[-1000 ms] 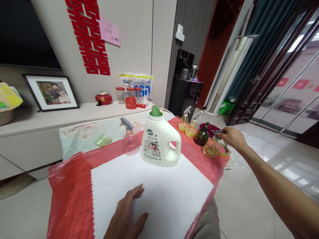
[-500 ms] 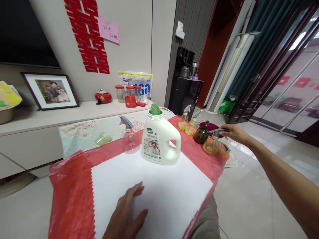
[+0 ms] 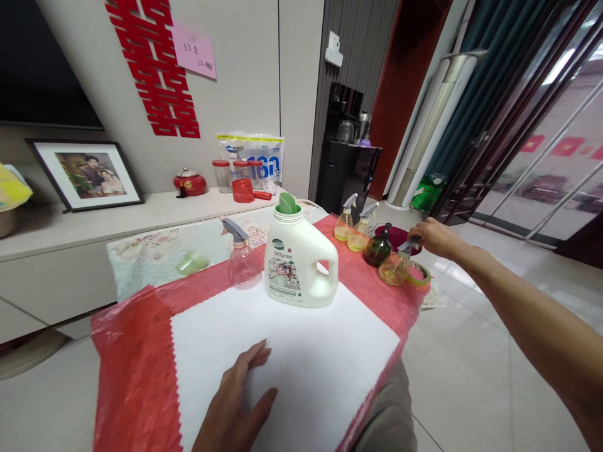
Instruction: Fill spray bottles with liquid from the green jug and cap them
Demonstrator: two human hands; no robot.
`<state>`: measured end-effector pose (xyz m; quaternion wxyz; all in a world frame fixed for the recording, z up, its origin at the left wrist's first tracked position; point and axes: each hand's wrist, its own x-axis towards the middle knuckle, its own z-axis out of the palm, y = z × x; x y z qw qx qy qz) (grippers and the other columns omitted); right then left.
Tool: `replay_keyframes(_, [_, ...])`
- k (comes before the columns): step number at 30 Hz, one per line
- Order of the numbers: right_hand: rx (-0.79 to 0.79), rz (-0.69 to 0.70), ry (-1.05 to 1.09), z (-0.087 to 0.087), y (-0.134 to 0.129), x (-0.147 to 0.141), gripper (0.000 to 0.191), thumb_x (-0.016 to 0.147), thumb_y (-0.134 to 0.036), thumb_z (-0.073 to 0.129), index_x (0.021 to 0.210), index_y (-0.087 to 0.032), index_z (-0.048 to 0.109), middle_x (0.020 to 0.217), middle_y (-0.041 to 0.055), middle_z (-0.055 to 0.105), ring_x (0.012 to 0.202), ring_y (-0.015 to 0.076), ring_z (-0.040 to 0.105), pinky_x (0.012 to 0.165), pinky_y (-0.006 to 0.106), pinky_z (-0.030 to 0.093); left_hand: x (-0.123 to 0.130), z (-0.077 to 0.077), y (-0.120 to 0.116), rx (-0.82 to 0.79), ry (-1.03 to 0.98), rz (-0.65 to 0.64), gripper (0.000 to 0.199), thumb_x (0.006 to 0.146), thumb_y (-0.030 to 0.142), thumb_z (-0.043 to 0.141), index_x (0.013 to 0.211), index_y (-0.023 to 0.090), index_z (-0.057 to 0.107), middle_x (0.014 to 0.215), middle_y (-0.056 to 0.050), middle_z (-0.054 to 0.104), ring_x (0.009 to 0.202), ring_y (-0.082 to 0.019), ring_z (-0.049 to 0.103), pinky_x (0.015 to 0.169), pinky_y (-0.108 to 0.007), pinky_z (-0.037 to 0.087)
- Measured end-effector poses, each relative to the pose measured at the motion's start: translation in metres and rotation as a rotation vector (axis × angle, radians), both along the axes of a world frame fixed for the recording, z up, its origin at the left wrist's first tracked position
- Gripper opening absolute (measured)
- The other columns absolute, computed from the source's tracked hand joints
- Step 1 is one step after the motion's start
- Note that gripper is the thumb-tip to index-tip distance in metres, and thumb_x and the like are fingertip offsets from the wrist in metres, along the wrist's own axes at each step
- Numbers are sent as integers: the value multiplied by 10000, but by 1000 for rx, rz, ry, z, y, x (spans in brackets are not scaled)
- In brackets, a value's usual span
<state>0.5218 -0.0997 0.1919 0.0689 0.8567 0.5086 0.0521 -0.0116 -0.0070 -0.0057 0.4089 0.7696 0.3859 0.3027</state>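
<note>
My left hand rests open on a white cloth with a zigzag edge, nothing in it. Off to the right, my right hand is closed round the grey spray head of a clear spray bottle that holds yellowish liquid; my fingers partly hide the head. A white detergent jug with a green cap set in its mouth stands upright at the cloth's far side. Left of it stands an empty spray bottle with a grey trigger.
Two spray bottles with yellow liquid and a dark green pump bottle line the red plastic sheet's right side. A roll of tape lies by its edge. A green translucent cup lies at the back left. Jars stand on the cabinet.
My right hand has turned and closed more tightly round the spray head. My left hand stays on the cloth. The view has shifted slightly.
</note>
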Motion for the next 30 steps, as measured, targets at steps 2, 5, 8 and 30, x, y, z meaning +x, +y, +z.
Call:
replay_keyframes(2, [0,14,-31,2,0,-1,267,1014,-370,583,1109,-125,630,1112,75,600,1038,146,585,955,335,528,0,0,0,-2,-4,-2,573,850,440,589,1397,309,479,1281,-64,681,1241,-298,610,1048,-510,481])
replay_keyframes(5, [15,52,-70,4,0,-6,277,1014,-374,582,1107,-116,627,1102,78,598,1033,147,584,953,335,525,0,2,0,-6,-1,-7,568,859,441,577,1398,301,469,1285,-68,677,1248,-298,599,1057,-515,462])
replay_keyframes(8, [35,101,-97,3,-2,-12,292,1014,-382,580,1096,-106,626,1084,81,597,1024,148,580,956,337,517,0,4,0,-20,10,-13,557,865,437,566,1397,308,463,1288,-62,673,1249,-293,593,1055,-511,459])
replay_keyframes(30, [899,294,451,-137,21,-189,564,924,-679,480,1119,-198,701,1130,46,677,854,172,676,721,289,538,0,26,-5,333,272,-309,417,780,41,544,1172,166,616,1209,-113,670,1141,-265,608,1029,-475,485])
